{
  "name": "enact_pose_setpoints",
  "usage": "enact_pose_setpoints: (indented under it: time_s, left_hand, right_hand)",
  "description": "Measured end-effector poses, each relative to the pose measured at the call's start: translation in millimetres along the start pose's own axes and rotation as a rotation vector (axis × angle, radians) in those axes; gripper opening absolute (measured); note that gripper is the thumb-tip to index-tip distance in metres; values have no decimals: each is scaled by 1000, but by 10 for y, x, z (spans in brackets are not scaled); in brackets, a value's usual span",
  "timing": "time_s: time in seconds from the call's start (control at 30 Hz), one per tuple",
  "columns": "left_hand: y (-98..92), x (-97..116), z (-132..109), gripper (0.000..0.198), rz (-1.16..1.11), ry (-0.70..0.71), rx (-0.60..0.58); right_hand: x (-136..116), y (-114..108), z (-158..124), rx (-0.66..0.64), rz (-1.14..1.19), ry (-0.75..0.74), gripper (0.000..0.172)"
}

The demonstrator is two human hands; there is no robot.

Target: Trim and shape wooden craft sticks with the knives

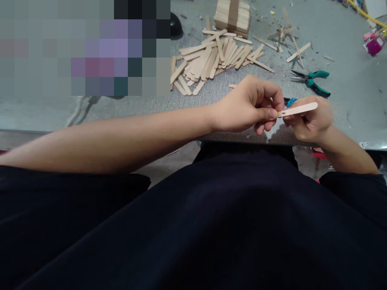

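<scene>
A wooden craft stick (302, 108) is pinched by one end between the thumb and fingers of my left hand (256, 106). Near that end the stick has a small dark mark or hole. Behind its other end, my right hand (313, 119) is closed, fingers curled; what it grips is mostly hidden. A blue and black piece (290, 102) shows between the two hands, by the right fingers; its kind is unclear. Just beyond the right hand, pliers (311, 81) with green and black handles lie on the table.
Loose craft sticks (208, 60) are heaped beyond my left hand, with a banded stack of sticks (232, 18) behind them. Sticks joined or crossed together (290, 34) lie farther right. A purple object (375, 46) sits at the far right of the grey table (353, 108).
</scene>
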State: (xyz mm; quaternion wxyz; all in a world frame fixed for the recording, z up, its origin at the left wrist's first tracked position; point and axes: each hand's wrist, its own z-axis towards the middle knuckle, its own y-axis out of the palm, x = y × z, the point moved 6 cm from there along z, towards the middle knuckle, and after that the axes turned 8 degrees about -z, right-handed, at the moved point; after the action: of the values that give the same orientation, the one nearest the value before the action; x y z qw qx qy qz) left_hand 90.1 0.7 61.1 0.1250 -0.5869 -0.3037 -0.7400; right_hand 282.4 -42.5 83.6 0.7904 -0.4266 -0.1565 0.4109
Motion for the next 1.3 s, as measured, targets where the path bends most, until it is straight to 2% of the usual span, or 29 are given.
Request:
enact_pose_setpoints:
  time_s: [0.07, 0.27, 0.4, 0.5, 0.6, 0.73, 0.8, 0.87, 0.93, 1.03, 1.17, 1.23, 1.3]
  left_hand:
    - [6, 19, 1, 35, 3, -2, 0]
    - [28, 45, -4, 41, 22, -47, 29]
    - [29, 38, -2, 42, 34, -45, 27]
    - [32, 43, -4, 37, 46, -46, 27]
    - [58, 63, -12, 32, 41, -54, 12]
    - [92, 60, -23, 29, 24, -64, -24]
    - [80, 30, -23, 29, 25, -72, -26]
    - [56, -5, -15, 29, 22, -75, -17]
    - [27, -33, 1, 29, 21, -78, 1]
    - [-10, -36, 21, 30, 38, -83, 44]
    - [-66, 45, -7, 29, 144, -62, 123]
    - [-155, 146, -46, 24, 315, 31, 226]
    - [-266, 262, -89, 14, 611, 149, 361]
  right_hand:
    - [-22, 11, 44, -9, 151, 67, 39]
    - [16, 118, 55, -29, 394, 174, 41]
    - [-36, 84, 83, 24, 532, 111, 27]
    - [-75, 46, 106, 5, 554, 95, 12]
    - [-60, 16, 101, 2, 551, 76, 17]
    - [65, 99, 26, -95, 471, 69, 9]
    - [153, 95, -23, -62, 323, 46, 24]
    - [253, 149, -71, -132, 121, 71, 40]
    - [313, 192, -100, -184, -39, 55, 47]
    - [346, 174, -80, -72, -149, -5, 49]
    - [502, 117, -15, 144, -139, 85, 56]
    - [611, 86, 8, 215, -84, 161, 62]
    - [712, 64, 24, 242, -45, 245, 62]
